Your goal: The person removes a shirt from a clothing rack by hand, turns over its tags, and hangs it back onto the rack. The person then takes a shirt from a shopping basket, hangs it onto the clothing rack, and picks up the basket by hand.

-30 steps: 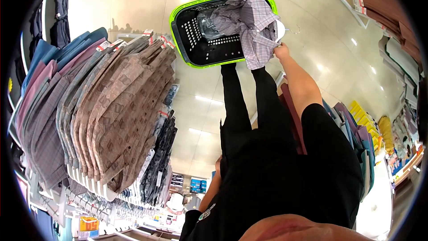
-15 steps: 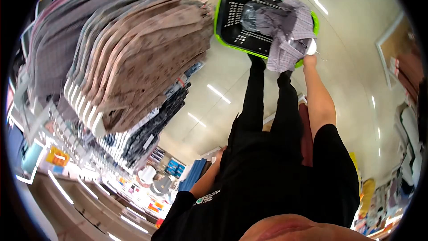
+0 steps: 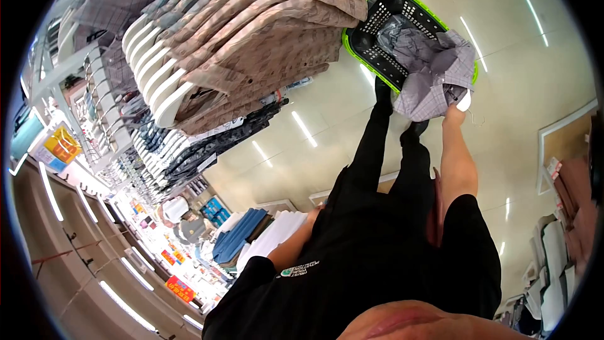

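My right hand (image 3: 454,115) is closed around the white end of a clothes hanger (image 3: 464,102), whose thin metal hook sticks out beside it. A grey-purple checked shirt (image 3: 428,91) is on this hanger and drapes over the near right rim of a black basket (image 3: 375,56) with a bright green edge. Inside the basket lie more of the checked cloth and some clear plastic (image 3: 393,33). My left hand (image 3: 316,209) is by my hip; its fingers are mostly hidden behind my dark clothing.
On the left, a rack carries brown patterned shirts (image 3: 270,38) on white hangers, with dark patterned shirts (image 3: 214,138) beyond. Folded blue cloth (image 3: 242,236) is stacked near my left arm. At right, brown garments (image 3: 576,195) hang by a framed panel (image 3: 542,145). Shiny floor (image 3: 503,88) surrounds the basket.
The view has turned, so the basket, the shirt and my right hand appear lower and further right. The brown shirts now look nearer. My right hand keeps its hold on the hanger.
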Demonstrator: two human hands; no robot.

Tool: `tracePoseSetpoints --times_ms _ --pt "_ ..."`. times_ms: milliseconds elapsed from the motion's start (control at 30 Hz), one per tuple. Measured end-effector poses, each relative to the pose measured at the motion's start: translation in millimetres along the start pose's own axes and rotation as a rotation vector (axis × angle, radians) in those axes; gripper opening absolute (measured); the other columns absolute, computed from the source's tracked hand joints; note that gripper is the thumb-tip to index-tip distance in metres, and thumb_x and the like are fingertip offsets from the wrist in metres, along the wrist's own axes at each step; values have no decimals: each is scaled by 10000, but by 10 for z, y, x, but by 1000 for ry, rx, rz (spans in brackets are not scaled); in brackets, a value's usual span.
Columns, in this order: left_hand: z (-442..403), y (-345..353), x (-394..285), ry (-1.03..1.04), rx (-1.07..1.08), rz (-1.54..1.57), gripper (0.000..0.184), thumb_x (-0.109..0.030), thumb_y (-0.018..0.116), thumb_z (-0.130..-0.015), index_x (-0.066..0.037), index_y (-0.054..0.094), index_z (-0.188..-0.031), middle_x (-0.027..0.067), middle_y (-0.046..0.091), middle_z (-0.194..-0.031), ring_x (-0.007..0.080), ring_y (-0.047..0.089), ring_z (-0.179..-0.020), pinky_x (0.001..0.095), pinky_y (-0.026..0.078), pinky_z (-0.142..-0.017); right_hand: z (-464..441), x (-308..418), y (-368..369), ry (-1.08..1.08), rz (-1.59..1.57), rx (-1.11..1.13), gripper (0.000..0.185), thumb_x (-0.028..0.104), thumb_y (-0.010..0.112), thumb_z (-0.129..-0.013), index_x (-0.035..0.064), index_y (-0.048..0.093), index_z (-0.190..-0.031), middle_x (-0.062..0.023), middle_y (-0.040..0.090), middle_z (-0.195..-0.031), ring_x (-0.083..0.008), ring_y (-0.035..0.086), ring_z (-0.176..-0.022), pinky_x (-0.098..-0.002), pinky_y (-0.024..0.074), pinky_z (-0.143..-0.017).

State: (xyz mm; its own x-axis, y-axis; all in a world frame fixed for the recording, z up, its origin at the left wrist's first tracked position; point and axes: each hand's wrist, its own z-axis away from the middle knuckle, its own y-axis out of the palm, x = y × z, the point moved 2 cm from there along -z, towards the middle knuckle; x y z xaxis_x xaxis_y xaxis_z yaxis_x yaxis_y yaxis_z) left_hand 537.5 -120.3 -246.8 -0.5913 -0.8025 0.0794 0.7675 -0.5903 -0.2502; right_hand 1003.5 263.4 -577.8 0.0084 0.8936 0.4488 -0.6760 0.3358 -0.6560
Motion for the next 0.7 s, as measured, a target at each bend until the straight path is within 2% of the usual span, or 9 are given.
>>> tracePoseSetpoints --times_ms 33,167,233,367,433,500,567,633,700 --pt "-114 113 149 42 -12 -50 603 -500 325 -996 -18 620 -1205 238 628 -1196 376 574 -1163 427 453 -959 134 104 -117 -89 -105 -1 480 56 659 -775 -65 565 -1230 -157 649 -1142 -279 644 -1015 -373 506 -858" --pt "228 -84 -548 299 -48 -156 550 -473 365 -980 -41 647 -1171 220 647 -1166 382 594 -1124 427 464 -944 423 472 -495 -352 -282 98 432 44 644 -793 -48 574 -1209 -151 649 -1133 -264 637 -1022 -359 489 -888" --pt "125 -30 -505 68 -67 182 509 -462 419 -950 -60 663 -1144 221 652 -1147 386 601 -1105 430 473 -930 753 817 -755 -414 -200 57 377 59 660 -821 -45 579 -1174 -142 654 -1102 -245 637 -988 -348 479 -883" --pt "294 -141 -825 52 -137 397 532 -493 485 -912 -31 674 -1095 230 666 -1095 374 618 -1083 419 480 -913 1231 1421 -1242 -611 -74 83 314 115 666 -869 -42 593 -1132 -134 665 -1055 -230 636 -942 -341 476 -858" --pt "-43 22 -722 64 -198 423 508 -476 502 -911 -32 680 -1082 226 674 -1076 372 628 -1065 420 484 -894 1485 1807 -1500 -812 -107 194 273 175 641 -901 -37 613 -1070 -161 672 -961 -274 632 -895 -364 471 -821" --pt "-171 34 -771 131 -215 540 458 -443 515 -913 -46 685 -1065 218 683 -1038 366 642 -1024 429 492 -862 1676 2192 -1769 -899 -64 207 267 192 636 -917 -28 620 -1067 -150 675 -945 -256 624 -883 -356 470 -808" --pt "-55 -164 -968 173 -318 574 419 -404 531 -914 -32 683 -1032 210 688 -998 356 656 -962 426 504 -819 2025 2671 -2130 -1019 33 229 277 203 631 -925 -29 619 -1076 -148 674 -957 -232 619 -884 -352 471 -811" --pt "-262 -404 -1028 286 -544 527 415 -387 541 -919 -2 672 -997 190 695 -938 320 671 -878 417 510 -781 2257 3153 -2522 -1133 50 237 274 203 628 -930 -28 618 -1078 -144 673 -960 -221 614 -882 -351 471 -811" --pt "59 -1024 -1334 363 -705 612 391 -355 558 -925 15 666 -992 191 698 -916 297 674 -853 412 512 -765 2574 3694 -2907 -1245 63 209 252 183 625 -937 -25 617 -1079 -131 666 -954 -201 600 -876 -341 469 -804"
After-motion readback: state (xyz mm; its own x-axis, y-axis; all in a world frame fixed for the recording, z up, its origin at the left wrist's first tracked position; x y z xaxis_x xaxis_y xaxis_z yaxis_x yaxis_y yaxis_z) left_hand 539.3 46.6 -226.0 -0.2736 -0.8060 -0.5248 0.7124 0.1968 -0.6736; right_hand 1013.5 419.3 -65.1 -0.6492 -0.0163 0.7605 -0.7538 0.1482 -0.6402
